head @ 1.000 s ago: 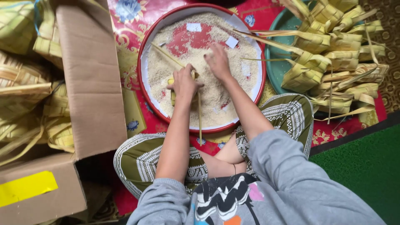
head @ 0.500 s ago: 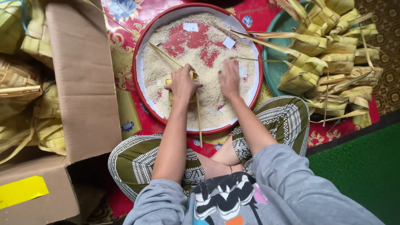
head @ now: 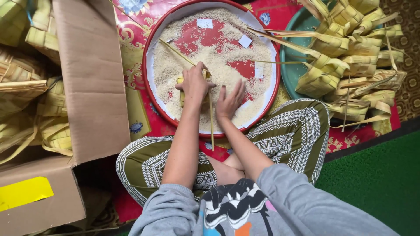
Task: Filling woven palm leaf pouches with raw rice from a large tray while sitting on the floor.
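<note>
Left hand (head: 194,83) gripping a leaf pouch (head: 181,94) over rice (head: 227,65) in the tray (head: 151,94); right hand (head: 229,101) open, scooping. Filling underway; woven pouches (head: 350,65) heaped beyond tray's right edge.

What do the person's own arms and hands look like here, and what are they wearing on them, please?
Both forearms are bare, with grey sweatshirt sleeves pushed up above the elbows. The left hand and right hand are bare, without gloves; no rings, watch or bracelet can be made out.
</note>
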